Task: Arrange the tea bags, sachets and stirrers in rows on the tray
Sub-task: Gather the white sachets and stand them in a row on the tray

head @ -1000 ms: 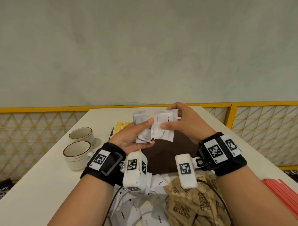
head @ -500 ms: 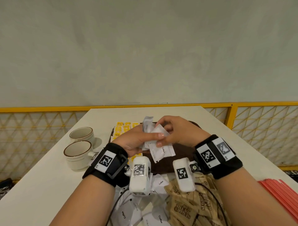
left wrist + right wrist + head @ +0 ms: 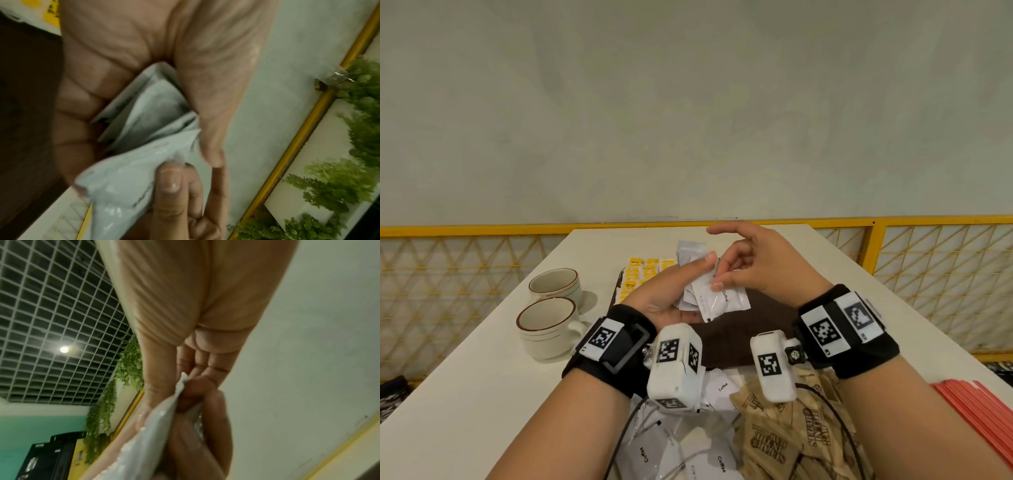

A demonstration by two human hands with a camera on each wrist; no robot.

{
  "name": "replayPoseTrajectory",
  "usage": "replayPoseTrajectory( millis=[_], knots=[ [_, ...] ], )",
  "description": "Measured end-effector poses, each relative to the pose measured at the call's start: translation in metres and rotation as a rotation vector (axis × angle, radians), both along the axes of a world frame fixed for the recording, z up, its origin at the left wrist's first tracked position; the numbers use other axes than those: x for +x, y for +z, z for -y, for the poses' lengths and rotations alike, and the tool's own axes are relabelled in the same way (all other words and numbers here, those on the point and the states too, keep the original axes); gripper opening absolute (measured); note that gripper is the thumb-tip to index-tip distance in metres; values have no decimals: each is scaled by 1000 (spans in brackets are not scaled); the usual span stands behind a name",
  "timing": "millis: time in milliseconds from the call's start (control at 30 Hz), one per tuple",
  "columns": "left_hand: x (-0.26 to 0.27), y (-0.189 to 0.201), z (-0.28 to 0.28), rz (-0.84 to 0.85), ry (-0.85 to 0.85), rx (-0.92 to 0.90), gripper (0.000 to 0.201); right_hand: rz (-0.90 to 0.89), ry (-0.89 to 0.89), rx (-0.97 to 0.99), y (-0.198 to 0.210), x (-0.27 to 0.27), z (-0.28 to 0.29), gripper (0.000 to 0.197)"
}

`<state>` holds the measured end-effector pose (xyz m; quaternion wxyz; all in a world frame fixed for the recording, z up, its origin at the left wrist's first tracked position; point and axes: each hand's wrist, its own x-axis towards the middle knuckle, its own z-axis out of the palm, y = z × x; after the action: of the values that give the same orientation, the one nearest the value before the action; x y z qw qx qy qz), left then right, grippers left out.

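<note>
My left hand (image 3: 674,291) grips a small stack of white coffee sachets (image 3: 690,251) above the dark brown tray (image 3: 763,315); in the left wrist view the stack (image 3: 148,104) lies between palm and thumb. My right hand (image 3: 732,274) pinches the front coffee sachet (image 3: 719,299) by its upper edge, index finger raised; the same sachet (image 3: 123,175) (image 3: 148,434) shows in both wrist views. Yellow tea bags (image 3: 642,272) lie in rows at the tray's far left. Loose white coffee sachets (image 3: 688,455) and brown sugar sachets (image 3: 791,431) are heaped near me. Red stirrers (image 3: 983,418) lie at right.
Two white cups (image 3: 551,318) stand left of the tray on the white table (image 3: 465,394). A yellow lattice railing (image 3: 928,274) runs behind and beside the table. The table's right side past the tray is bare.
Both hands have come down toward the tray. The right hand has drawn one sachet down and out from the stack, and its index finger has lifted.
</note>
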<state>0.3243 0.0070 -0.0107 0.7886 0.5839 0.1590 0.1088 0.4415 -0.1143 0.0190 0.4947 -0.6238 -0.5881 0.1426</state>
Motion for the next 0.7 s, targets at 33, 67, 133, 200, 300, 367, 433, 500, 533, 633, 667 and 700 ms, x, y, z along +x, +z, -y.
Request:
replayPoseTrajectory(
  millis=[33,67,133,200,300,367,433,500,533,633,667,700],
  knots=[
    [0,0,1,-6,-36,-20,57,17,3,15,0,0,0,68],
    [0,-1,2,1,-92,-40,70,27,5,34,-1,0,-1,68],
    [-1,-4,4,33,-196,-64,78,37,-8,90,-2,1,-2,66],
    [-2,-6,8,64,-236,-61,51,20,-31,159,-2,1,-3,62],
    [0,-3,12,84,-164,-78,17,-13,-66,238,-2,1,-5,49],
    [2,0,12,95,-80,-99,21,7,-92,230,1,2,-3,44],
    [4,1,11,117,9,-134,24,84,-87,82,4,4,1,62],
    [4,3,12,134,60,-156,18,222,-74,-153,4,2,5,95],
    [4,3,13,133,71,-155,16,296,-64,-238,1,-1,4,108],
    [7,2,17,104,84,-160,15,438,-36,-286,-12,-6,-7,123],
    [7,3,19,87,79,-168,15,451,-36,-269,-16,-6,-12,123],
    [6,3,19,70,73,-175,14,453,-36,-248,-18,-5,-14,121]
  ],
)
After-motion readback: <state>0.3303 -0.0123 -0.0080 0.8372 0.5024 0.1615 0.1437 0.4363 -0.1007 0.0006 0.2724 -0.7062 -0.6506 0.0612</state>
